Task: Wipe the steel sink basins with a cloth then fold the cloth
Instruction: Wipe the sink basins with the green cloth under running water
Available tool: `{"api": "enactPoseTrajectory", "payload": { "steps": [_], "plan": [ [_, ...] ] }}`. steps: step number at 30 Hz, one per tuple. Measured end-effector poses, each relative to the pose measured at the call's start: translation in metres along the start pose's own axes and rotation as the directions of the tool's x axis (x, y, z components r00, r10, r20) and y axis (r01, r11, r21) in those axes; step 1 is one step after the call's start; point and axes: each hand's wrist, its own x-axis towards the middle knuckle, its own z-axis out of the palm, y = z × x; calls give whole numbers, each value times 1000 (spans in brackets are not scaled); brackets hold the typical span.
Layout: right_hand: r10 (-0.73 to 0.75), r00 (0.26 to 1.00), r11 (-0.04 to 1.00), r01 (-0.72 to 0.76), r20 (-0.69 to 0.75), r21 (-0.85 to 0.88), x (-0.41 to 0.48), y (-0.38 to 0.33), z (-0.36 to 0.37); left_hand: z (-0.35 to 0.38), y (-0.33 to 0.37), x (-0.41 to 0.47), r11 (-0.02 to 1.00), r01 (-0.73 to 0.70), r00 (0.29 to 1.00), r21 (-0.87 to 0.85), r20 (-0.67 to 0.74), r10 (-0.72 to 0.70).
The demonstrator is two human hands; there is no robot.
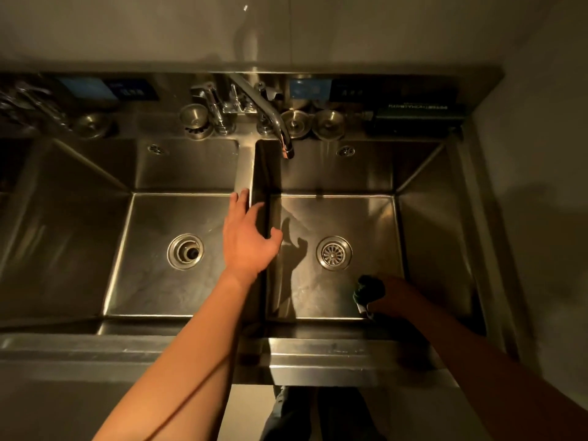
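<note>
Two steel sink basins lie below me: the left basin (152, 281) and the right basin (366, 218), split by a steel divider (245, 163). My left hand (246, 237) rests on the divider, fingers apart, holding nothing. My right hand (401, 296) is down in shadow at the near right of the right basin floor, gripping a bunched dark green cloth (369, 289) pressed against the steel. The cloth sits just in front of the right drain strainer (333, 253).
A swivel faucet (280, 128) reaches over the right basin's back edge. Loose strainer cups (194, 117) and boxes (416, 114) line the back ledge. The left drain (185, 251) is open. A wall (541, 154) closes in the right side.
</note>
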Motion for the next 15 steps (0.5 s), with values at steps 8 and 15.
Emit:
{"api": "enactPoseTrajectory", "payload": {
  "steps": [8,15],
  "plan": [
    [-132,976,970,164,-173,182,-75,-29,-25,-38,-4,-49,995,-13,967,-103,252,39],
    [-305,897,942,334,-319,38,-138,-68,-54,-89,7,-139,994,105,922,-36,377,-84]
  ]
}}
